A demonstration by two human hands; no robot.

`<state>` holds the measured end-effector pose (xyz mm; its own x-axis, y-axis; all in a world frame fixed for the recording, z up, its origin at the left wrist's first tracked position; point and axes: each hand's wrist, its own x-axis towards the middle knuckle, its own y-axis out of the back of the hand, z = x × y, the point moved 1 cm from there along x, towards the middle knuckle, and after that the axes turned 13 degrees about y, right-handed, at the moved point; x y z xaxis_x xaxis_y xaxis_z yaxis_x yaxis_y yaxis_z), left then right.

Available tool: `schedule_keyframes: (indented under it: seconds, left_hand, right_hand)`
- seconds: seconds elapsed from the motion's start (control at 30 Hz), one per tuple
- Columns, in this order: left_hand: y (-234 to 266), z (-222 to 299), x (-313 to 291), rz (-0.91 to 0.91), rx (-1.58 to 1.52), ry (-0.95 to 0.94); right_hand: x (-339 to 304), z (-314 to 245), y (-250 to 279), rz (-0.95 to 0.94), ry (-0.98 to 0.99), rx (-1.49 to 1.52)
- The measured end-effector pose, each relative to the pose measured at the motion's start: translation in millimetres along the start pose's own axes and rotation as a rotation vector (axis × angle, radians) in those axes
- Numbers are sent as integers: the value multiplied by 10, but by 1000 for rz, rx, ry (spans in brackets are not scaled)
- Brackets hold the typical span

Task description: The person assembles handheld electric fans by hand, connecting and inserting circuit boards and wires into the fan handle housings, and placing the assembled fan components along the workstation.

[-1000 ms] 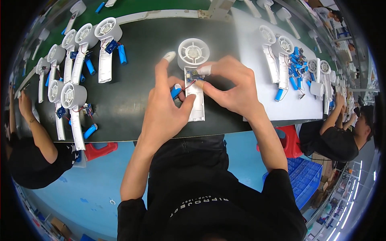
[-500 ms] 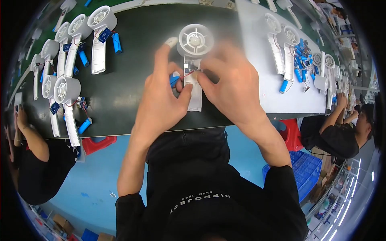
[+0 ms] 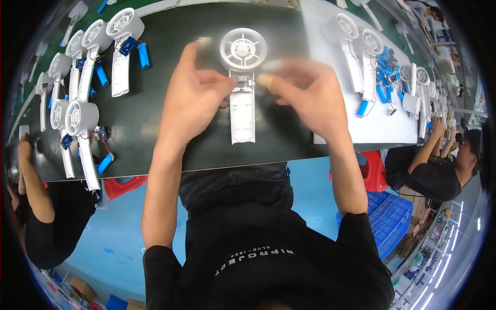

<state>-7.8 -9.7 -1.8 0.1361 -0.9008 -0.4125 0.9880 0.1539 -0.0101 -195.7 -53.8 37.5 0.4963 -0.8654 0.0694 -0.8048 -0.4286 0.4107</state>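
In front of me a white handheld fan (image 3: 243,49) lies on the dark table, its round head away from me and its opened handle (image 3: 242,121) toward me. A small circuit board (image 3: 243,80) shows in the neck. My left hand (image 3: 194,98) is at the neck's left edge, thumb tip against it, index finger stretched out with a white cover on its tip. The other fingers curl under, hiding whatever they hold. My right hand (image 3: 315,98), partly blurred, is just right of the neck, thumb and fingers apart, with a yellow cover on the thumb.
Several similar fans (image 3: 82,116) with wired boards and blue batteries lie on the left. On a white sheet (image 3: 336,124) at the right are more fans (image 3: 369,72) and a pile of blue batteries (image 3: 382,77). People work at both sides; a blue crate (image 3: 385,219) stands below.
The blue battery and red wire at my left fingers are out of sight. My left thumb has moved up to the neck. My right hand has drawn back slightly to the right, off the board.
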Motion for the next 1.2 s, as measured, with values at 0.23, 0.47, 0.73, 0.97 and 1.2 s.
schedule_keyframes:
  seconds: [0.23,0.47,0.73,0.97,1.2]
  left_hand:
    - [13,-68,29,-4,81,-79]
    - [-9,-81,7,70,222,-186]
    - [-9,-106,-2,58,101,-76]
    - [36,-33,13,-42,143,-56]
    - [101,77,89,-172,19,11]
  right_hand:
    - [125,142,-36,-22,-185,227]
    - [127,106,-71,-4,-155,202]
    - [126,176,-43,-50,-210,348]
    - [145,175,-35,-72,-181,306]
    - [171,180,-54,-66,-156,286]
